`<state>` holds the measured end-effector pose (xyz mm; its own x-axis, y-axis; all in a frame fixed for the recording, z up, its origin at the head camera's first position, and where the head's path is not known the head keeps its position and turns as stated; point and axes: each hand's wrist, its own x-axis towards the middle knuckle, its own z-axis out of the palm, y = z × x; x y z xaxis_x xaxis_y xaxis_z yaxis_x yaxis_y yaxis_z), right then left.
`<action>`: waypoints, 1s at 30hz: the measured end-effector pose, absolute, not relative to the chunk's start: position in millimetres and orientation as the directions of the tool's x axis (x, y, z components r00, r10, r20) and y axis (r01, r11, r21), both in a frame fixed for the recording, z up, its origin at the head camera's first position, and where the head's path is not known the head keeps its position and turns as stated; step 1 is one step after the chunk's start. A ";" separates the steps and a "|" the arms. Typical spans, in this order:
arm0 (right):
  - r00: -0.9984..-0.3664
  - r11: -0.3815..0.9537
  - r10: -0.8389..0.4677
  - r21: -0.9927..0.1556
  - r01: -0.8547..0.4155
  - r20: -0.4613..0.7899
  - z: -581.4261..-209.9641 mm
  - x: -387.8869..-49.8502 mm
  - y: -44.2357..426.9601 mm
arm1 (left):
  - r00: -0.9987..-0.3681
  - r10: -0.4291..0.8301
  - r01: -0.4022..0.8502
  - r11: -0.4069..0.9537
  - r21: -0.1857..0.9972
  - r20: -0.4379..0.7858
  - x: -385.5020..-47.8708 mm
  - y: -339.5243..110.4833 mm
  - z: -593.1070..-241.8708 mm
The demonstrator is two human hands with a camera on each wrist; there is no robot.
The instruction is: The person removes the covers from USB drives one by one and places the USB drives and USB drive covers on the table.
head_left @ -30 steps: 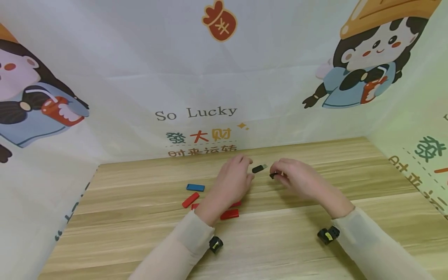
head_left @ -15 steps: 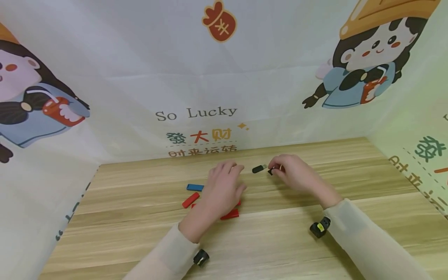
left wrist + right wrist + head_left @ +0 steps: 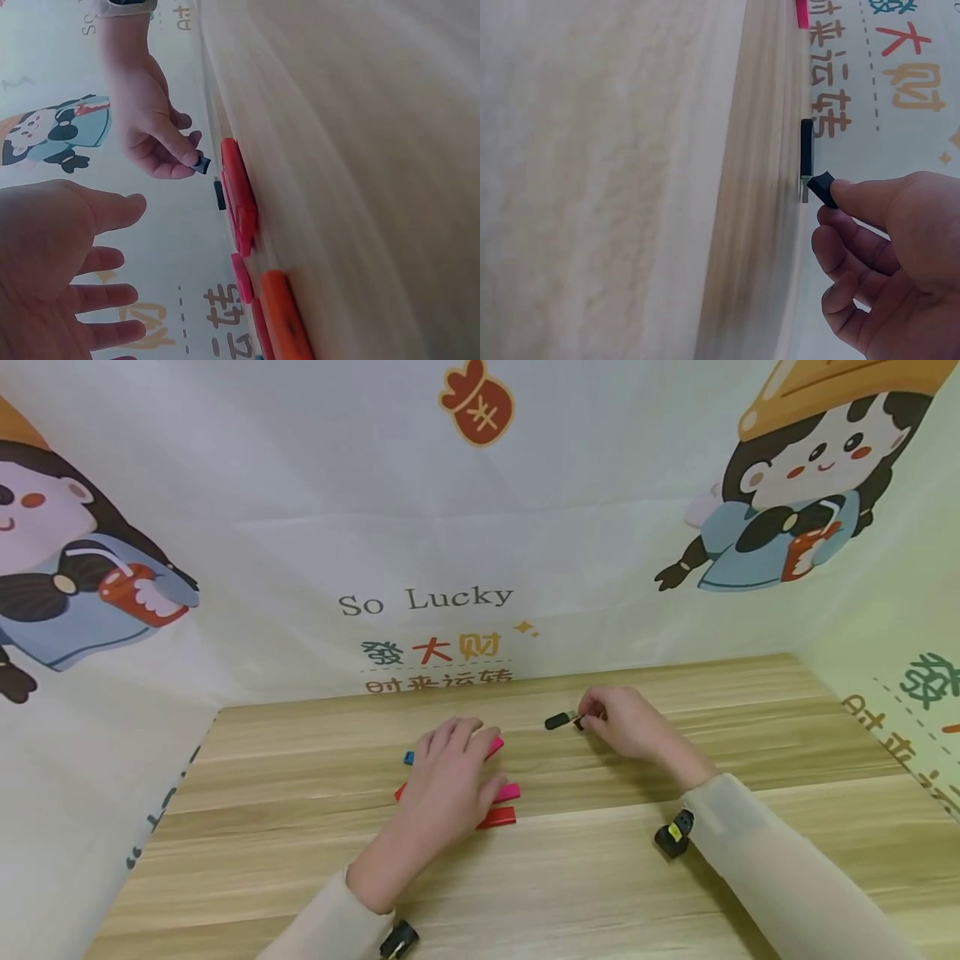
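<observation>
Black cap [image 3: 822, 189], apparently, in right fingers [image 3: 860, 238]

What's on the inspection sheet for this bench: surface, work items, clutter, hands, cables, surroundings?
Surface: wood-grain table.
Work items: black USB stick on table, metal plug exposed; small black piece, held.
Clutter: loose red pieces, pink pieces, blue piece, some partly hidden.
Hands: right hand pinches the small black piece; left hand open, holding nothing.
Cables: nothing seen.
Surroundings: printed white backdrop.

right fingers [image 3: 859, 238] pinch black cap [image 3: 823, 189] | black USB stick [image 3: 806, 148] near cap | printed wall [image 3: 900, 146] behind
</observation>
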<state>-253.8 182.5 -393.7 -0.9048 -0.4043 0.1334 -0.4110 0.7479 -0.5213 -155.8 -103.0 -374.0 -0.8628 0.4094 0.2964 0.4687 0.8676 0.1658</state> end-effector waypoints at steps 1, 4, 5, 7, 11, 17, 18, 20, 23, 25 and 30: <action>-0.906 0.747 -0.404 -0.526 -0.407 0.127 -394.0 -254.8 182.4 | -0.860 0.410 0.472 0.866 0.166 0.305 -154.3 -104.9 -374.1; -0.909 0.743 -0.401 -0.541 -0.395 0.112 -394.4 -256.7 182.2 | -0.850 0.412 0.483 0.858 0.175 0.328 -150.8 -110.0 -374.8; -0.910 0.740 -0.401 -0.547 -0.391 0.109 -394.4 -257.1 182.1 | -0.846 0.415 0.489 0.854 0.176 0.336 -149.8 -111.7 -375.3; -0.912 0.737 -0.398 -0.557 -0.383 0.100 -394.7 -257.9 182.0 | -0.837 0.421 0.499 0.849 0.172 0.349 -147.5 -114.5 -375.8; -0.917 0.732 -0.388 -0.574 -0.367 0.091 -397.6 -260.8 181.5 | -0.826 0.432 0.510 0.847 0.152 0.363 -143.5 -119.4 -377.4; -0.923 0.720 -0.375 -0.598 -0.352 0.091 -401.4 -264.0 179.8 | -0.820 0.432 0.508 0.852 0.127 0.376 -139.7 -124.2 -379.5; -0.924 0.721 -0.371 -0.599 -0.348 0.090 -401.5 -263.9 179.7 | -0.820 0.432 0.507 0.853 0.126 0.377 -139.3 -124.7 -379.5; -0.932 0.728 -0.353 -0.602 -0.327 0.078 -401.8 -263.5 179.1 | -0.821 0.433 0.507 0.853 0.126 0.373 -138.3 -125.8 -379.6; -0.941 0.738 -0.333 -0.603 -0.303 0.064 -400.9 -262.4 178.3 | -0.822 0.435 0.508 0.852 0.127 0.369 -137.1 -127.4 -379.9; -0.943 0.742 -0.327 -0.602 -0.293 0.056 -400.2 -262.2 177.5 | -0.820 0.435 0.509 0.852 0.126 0.372 -136.8 -128.5 -380.5; -0.944 0.751 -0.324 -0.591 -0.294 0.058 -400.0 -263.5 176.1 | -0.813 0.437 0.514 0.849 0.121 0.385 -136.8 -130.6 -382.1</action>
<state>-263.5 176.1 -400.0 -0.9442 -0.3243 0.0578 -0.2942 0.7513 -0.5908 -136.8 -130.6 -382.1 -0.8128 0.4371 0.3851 0.5138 0.8494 0.1205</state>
